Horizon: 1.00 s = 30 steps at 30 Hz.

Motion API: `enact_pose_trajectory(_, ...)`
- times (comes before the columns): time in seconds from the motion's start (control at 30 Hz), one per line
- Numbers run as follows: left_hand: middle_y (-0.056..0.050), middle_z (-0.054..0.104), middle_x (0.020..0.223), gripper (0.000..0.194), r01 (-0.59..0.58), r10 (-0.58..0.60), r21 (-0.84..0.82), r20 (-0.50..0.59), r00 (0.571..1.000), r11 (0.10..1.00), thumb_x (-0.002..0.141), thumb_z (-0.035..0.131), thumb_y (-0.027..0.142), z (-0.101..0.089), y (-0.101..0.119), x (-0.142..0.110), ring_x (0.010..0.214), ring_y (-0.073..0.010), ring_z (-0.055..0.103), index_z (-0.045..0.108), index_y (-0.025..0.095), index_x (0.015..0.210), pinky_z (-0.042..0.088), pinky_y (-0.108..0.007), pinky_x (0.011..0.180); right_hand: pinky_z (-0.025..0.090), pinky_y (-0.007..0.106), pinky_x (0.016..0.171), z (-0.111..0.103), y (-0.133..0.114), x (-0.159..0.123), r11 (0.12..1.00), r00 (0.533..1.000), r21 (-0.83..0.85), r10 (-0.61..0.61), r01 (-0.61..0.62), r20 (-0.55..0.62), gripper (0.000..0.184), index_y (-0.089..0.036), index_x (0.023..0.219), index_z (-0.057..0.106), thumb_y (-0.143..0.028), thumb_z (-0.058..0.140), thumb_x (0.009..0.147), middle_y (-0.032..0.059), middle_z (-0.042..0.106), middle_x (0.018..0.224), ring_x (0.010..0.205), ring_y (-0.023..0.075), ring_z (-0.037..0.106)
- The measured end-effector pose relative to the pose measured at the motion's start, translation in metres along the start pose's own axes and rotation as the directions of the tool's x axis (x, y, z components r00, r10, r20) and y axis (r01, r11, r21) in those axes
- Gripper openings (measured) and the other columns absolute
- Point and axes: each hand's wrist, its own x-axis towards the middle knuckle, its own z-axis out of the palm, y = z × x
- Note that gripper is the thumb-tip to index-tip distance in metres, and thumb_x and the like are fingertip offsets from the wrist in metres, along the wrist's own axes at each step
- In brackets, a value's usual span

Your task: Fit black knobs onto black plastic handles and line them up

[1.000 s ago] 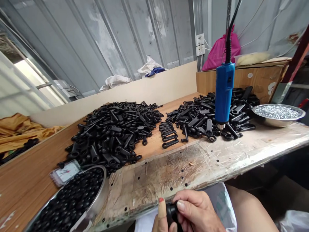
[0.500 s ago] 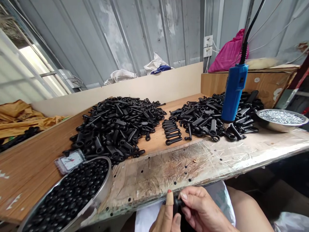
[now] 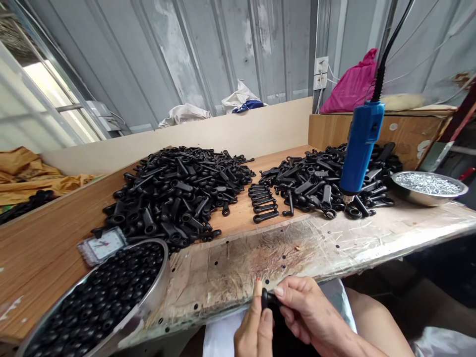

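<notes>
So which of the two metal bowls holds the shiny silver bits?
The metal bowl on the right, beside the blue tool; the near-left bowl holds black pieces.

Your wooden bench carries two heaps of black plastic parts, one left, one right. A pan of black caps sits near left, a bowl of screws far right.

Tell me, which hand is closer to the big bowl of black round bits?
Left. The left hand is at the table edge, just right of the bowl; the right hand is farther right, beyond the left.
</notes>
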Motion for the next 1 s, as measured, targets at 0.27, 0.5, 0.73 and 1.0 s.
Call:
enact_pose_trajectory(0.27,-0.005,0.059,0.039,0.057,0.662,-0.472,-0.331,0.497,0.728,0.672,0.083,0.041,0.032,-0.01,0.034,0.042,0.034,-0.0092,0.049,0.029,0.003,0.131,0.03,-0.015,0.039,0.04,0.026,0.058,-0.004,-0.035,0.007,-0.116,0.702,-0.808,-0.434,0.578,0.565,0.021,-0.016,0.095,0.061,-0.016,0.046,0.08,0.009,0.063,0.082,0.068,0.0181,0.054)
enact_pose_trajectory(0.5,-0.003,0.066,0.065,0.074,0.314,-0.291,-0.087,0.204,0.935,0.946,0.077,0.046,0.054,-0.024,0.014,0.074,0.05,-0.0126,0.059,0.027,0.012,0.135,0.039,-0.019,0.042,0.032,0.023,0.054,-0.021,-0.069,0.046,-0.24,0.936,-0.95,-0.238,0.202,0.259,0.017,-0.019,0.081,0.061,-0.019,0.044,0.086,0.0034,0.066,0.074,0.064,0.0148,0.059)
enact_pose_trajectory(0.73,-0.011,0.067,0.098,0.031,-0.426,0.276,0.546,0.339,0.9,0.721,0.082,0.042,0.024,0.003,0.005,0.128,0.089,-0.0235,0.061,0.062,0.012,0.102,0.047,-0.036,0.082,0.038,0.025,0.057,-0.041,-0.09,0.117,-0.329,0.953,-0.939,-0.302,-0.105,-0.001,0.022,-0.016,0.083,0.066,-0.019,0.045,0.086,0.0129,0.069,0.084,0.079,0.0238,0.065)
enact_pose_trajectory(1.0,-0.01,0.062,0.09,0.028,-0.554,0.313,0.727,0.459,0.832,0.406,0.079,0.041,0.008,0.049,0.015,0.166,0.089,-0.0278,0.057,0.065,0.019,0.086,0.045,-0.041,0.076,0.042,0.028,0.061,-0.069,-0.103,0.131,-0.34,0.914,-0.924,-0.405,-0.175,-0.024,0.023,-0.017,0.092,0.064,-0.022,0.041,0.088,0.0134,0.069,0.081,0.08,0.026,0.065)
